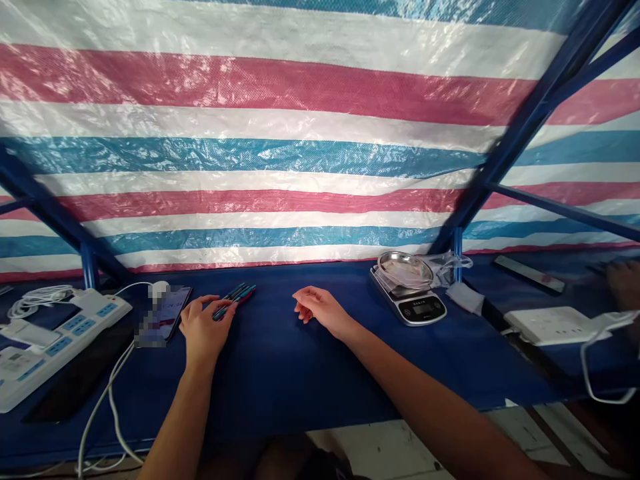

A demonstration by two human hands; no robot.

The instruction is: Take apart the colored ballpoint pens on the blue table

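Note:
My left hand [206, 328] is closed round a small bunch of slim pens [243, 293], its thumb and fingers on their near ends. The pens are dark with teal parts, and one shows red. They lie low over the blue tabletop and point to the right and away from me. To their right, my right hand [320, 309] is held just above the table with its fingers curled and the tips pinched together. Whatever is between those fingertips, if anything, is hidden. A gap of bare table separates the two hands.
A phone [173, 308] lies left of my left hand, beside a white power strip [85, 323] and cables. On the right stands a digital scale [421, 308] bearing a metal bowl [405, 268]. Farther right are another power strip [550, 325] and another person's hand [625, 283].

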